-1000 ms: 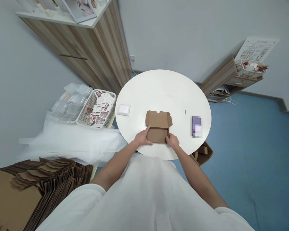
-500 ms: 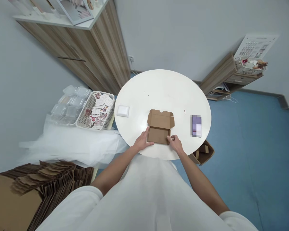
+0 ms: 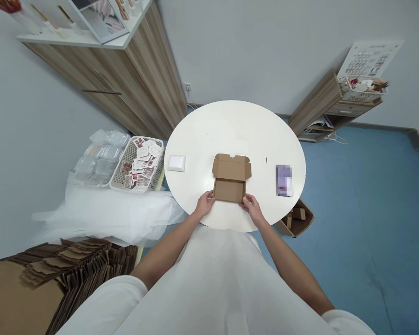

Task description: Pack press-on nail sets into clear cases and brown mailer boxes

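A brown cardboard box [image 3: 229, 190] lies on the white oval table [image 3: 230, 125] with its lid raised and leaning away from me, side flaps spread. Nothing shows inside it. My left hand [image 3: 205, 204] grips the box's left front corner, thumb toward the near edge. At the opposite front corner my right hand [image 3: 252, 208] holds the right side wall, its fingers partly hidden by the hand itself. Left of the box lies a small white packet [image 3: 176, 163]. A purple item [image 3: 284, 180], blurred out, lies toward the table's right edge.
Beside the table on the left are a white basket [image 3: 159, 176] of printed cards, clear plastic containers [image 3: 101, 158], white sheets [image 3: 115, 209] and stacked flat cardboard [image 3: 24, 288]. An open carton [image 3: 302, 223] stands on the floor at right, below the table edge.
The box has shifted slightly away from me. My left hand has drawn back from along its left side to the front corner; my right fingers have closed on the right corner.
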